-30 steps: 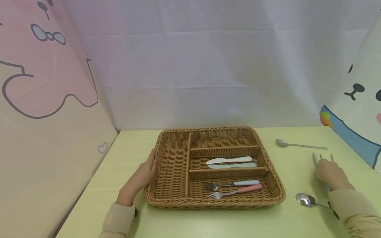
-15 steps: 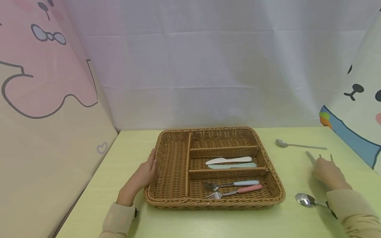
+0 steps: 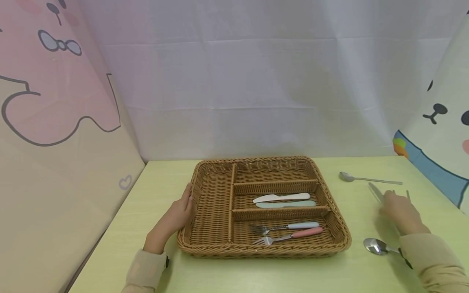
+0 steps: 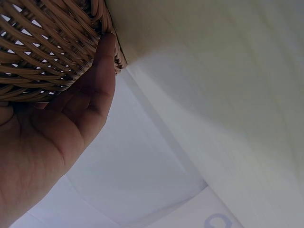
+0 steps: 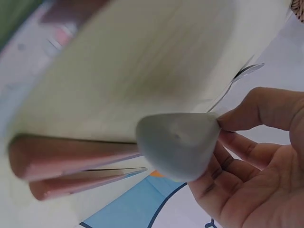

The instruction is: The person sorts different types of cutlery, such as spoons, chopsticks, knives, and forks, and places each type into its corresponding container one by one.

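Grey knife (image 3: 375, 191), pinched by the right hand (image 3: 402, 212), has shifted leftward, while the left hand (image 3: 177, 213), straight-fingered, touches the basket (image 3: 264, 250).

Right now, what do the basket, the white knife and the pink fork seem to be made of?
Basket: wicker or plastic imitation, woven brown strands. White knife: probably smooth plastic, one colour throughout. Pink fork: shiny silvery head, seemingly metal; smooth pink handle, likely plastic.

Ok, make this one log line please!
left hand: touching wicker tray | right hand: pinching greyish knife | white knife: in tray | thin spoon: on table
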Motion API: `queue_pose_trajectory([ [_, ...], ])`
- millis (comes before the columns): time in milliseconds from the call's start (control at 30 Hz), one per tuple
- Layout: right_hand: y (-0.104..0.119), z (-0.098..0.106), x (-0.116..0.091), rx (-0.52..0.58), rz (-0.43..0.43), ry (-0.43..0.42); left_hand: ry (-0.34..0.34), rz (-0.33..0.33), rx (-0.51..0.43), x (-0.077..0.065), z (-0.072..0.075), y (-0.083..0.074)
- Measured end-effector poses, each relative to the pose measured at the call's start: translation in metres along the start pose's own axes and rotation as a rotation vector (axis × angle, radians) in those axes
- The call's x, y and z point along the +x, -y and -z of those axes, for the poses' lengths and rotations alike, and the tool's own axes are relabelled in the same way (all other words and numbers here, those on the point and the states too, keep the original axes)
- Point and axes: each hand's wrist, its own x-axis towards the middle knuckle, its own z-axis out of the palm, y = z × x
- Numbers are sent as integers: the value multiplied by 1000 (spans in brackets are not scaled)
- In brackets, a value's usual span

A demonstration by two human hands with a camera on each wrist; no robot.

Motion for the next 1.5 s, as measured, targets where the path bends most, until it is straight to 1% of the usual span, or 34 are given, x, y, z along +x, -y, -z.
queue_pose_trajectory([
  [367, 15, 0, 0, -14, 54, -60, 6, 3, -1, 2, -1, 1],
  [567, 30, 4, 2, -21, 76, -62, 3, -3, 0, 1, -1, 2],
  [700, 42, 5, 4, -14, 84, -82, -3, -9, 2, 1, -1, 3],
  [800, 52, 6, 4, -9, 93, -101, -25, -39, 12, 0, -1, 2],
  [933, 62, 7, 4, -8, 117, -111, -38, -61, 11, -1, 0, 1],
  [1067, 72, 8, 3, -26, 158, -133, -20, -33, 8, 0, 0, 1],
  [1167, 80, 8, 2, -34, 170, -145, -10, -18, 14, 1, 0, 1],
  [1333, 97, 8, 0, -44, 182, -170, -1, -12, 12, 1, 0, 1],
  [1500, 112, 9, -2, -53, 226, -207, 5, -7, 5, 2, 0, 2],
])
